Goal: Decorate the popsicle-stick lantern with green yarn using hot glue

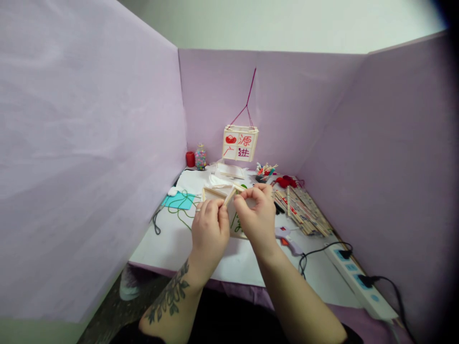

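Left hand (pixel 210 222) and right hand (pixel 258 210) pinch pale wooden box frame (pixel 234 225); clear jar (pixel 201 148) holds multicoloured bits (pixel 201 160); lilac plastic glue gun (pixel 293 245) nearby.

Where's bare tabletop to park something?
Front left: white tabletop between the light-blue rectangular sheet and its front edge. Front right: a patch between the black cable and that edge, left of the long white power strip. Crowded: right rear, with narrow pale wooden sticks.

Plenty of open tabletop (pixel 161 253) at front left, a clean lane there! Swing right, though, and it's crowded: glue gun (pixel 292 244), looping black cable (pixel 315 250), power strip (pixel 358 286). Green string (pixel 184 197) sprawls farther left, and the hanging lantern (pixel 240 143) obstructs the middle, up at the back.
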`<state>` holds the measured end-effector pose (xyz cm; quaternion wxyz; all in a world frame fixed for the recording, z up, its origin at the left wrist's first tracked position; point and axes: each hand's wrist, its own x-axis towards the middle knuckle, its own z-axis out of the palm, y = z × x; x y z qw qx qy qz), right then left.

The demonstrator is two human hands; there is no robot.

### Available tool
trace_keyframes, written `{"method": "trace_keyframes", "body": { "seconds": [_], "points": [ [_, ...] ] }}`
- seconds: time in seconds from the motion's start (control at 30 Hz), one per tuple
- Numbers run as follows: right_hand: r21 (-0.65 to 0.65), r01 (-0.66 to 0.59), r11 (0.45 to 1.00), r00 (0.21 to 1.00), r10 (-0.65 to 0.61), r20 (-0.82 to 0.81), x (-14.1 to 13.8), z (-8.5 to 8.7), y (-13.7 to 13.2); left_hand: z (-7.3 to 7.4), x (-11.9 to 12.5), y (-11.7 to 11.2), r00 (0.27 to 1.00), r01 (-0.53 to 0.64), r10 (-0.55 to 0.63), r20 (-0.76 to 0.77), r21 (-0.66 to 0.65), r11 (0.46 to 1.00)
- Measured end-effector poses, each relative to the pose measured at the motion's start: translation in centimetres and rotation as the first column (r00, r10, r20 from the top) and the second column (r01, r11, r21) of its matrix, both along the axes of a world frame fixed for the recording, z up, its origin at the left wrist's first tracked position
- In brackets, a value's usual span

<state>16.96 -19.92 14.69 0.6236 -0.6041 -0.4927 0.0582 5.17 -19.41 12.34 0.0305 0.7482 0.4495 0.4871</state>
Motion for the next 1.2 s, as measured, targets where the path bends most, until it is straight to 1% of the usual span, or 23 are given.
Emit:
{"method": "trace_keyframes", "body": {
  "seconds": [0.33, 0.67, 0.9, 1.0, 1.2],
  "points": [
    [0.035, -0.042, 0.998, 0.999, 0.042, 0.019, 0.27, -0.29, -0.51, 0.02, -0.03, -0.07, 1.000, 0.002, -0.003, 0.026, 0.024, 1.000],
    [0.045, 0.005, 0.999, 1.000, -0.004, -0.031, -0.20, -0.16, -0.25, -0.04, 0.26, -0.12, 0.999, 0.008, -0.010, 0.032, 0.067, 0.998],
    [0.050, 0.020, 0.999, 0.996, -0.016, -0.084, -0.25, -0.02, 0.07, -0.42, 0.63, -0.18, 1.000, -0.019, 0.019, 0.011, 0.075, 0.997],
    [0.037, 0.005, 0.999, 0.994, -0.001, -0.112, -0.12, -0.16, 0.15, -0.58, 0.63, -0.06, 1.000, -0.014, 0.014, -0.005, 0.081, 0.997],
    [-0.006, -0.053, 0.999, 0.992, 0.052, -0.116, 0.35, -0.65, 0.22, -0.65, 0.42, 0.27, 1.000, -0.001, 0.001, 0.017, 0.035, 0.999]
  ]
}}
